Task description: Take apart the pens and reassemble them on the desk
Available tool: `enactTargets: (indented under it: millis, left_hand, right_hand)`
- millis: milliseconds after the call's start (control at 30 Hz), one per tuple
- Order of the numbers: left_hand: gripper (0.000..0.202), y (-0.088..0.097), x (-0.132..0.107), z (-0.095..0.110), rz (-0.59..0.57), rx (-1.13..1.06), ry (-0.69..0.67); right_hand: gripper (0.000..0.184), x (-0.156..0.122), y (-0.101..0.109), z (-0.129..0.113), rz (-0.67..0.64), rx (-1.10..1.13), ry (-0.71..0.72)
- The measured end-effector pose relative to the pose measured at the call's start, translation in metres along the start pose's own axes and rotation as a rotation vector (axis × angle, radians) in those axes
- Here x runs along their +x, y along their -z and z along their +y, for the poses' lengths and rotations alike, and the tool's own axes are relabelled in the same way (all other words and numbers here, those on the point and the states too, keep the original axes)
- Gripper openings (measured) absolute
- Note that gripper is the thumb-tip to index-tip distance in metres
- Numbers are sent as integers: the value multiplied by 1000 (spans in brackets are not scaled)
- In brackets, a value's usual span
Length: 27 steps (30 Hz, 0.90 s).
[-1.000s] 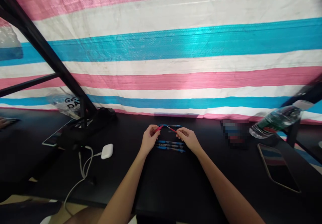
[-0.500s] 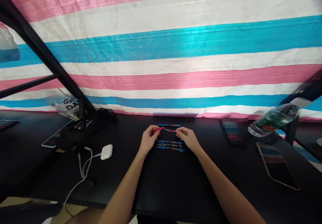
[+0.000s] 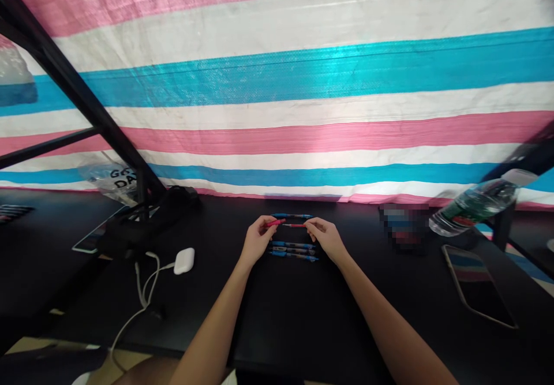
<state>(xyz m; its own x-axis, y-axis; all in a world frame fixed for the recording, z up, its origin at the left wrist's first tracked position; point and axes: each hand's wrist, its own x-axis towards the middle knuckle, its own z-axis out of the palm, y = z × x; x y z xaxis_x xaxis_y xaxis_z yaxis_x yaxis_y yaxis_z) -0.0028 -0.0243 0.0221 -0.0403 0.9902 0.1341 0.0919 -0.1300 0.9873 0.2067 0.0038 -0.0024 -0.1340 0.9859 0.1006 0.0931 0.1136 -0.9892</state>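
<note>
Above the dark table, my left hand (image 3: 258, 239) pinches a red pen piece (image 3: 275, 223), whose far end is hidden by the fingers; I cannot tell if it is a cap or a barrel. Facing it, my right hand (image 3: 325, 236) grips the end of a slim red pen refill (image 3: 296, 225), with its metal tip pointing left. A small gap separates the two parts. Behind them lies a blue pen (image 3: 292, 216). Several more blue pens (image 3: 294, 252) lie side by side in front, between my forearms.
Left are a white earphone case (image 3: 184, 261), a white cable (image 3: 145, 301) and a black bag (image 3: 125, 232). To the right are a phone (image 3: 478, 287), a tilted water bottle (image 3: 480, 203) and a blurred item (image 3: 404, 226). Striped sheeting (image 3: 277, 137) hangs behind the table.
The red pen piece and the refill have come apart slightly, and the refill now lies more level. My right hand has shifted a little to the right.
</note>
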Motion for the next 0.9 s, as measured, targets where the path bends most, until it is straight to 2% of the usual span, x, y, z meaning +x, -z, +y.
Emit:
enactTargets:
  millis: [500, 733, 900]
  left_hand:
    - [24, 0, 0, -3, -1, 24, 1]
    - [21, 0, 0, -2, -37, 55, -3]
    - [23, 0, -1, 3, -45, 81, 9]
  right_hand:
    - [38, 3, 1, 3, 40, 161, -15]
    - [39, 2, 2, 1, 16, 99, -25]
    - [30, 4, 3, 5, 30, 292, 6]
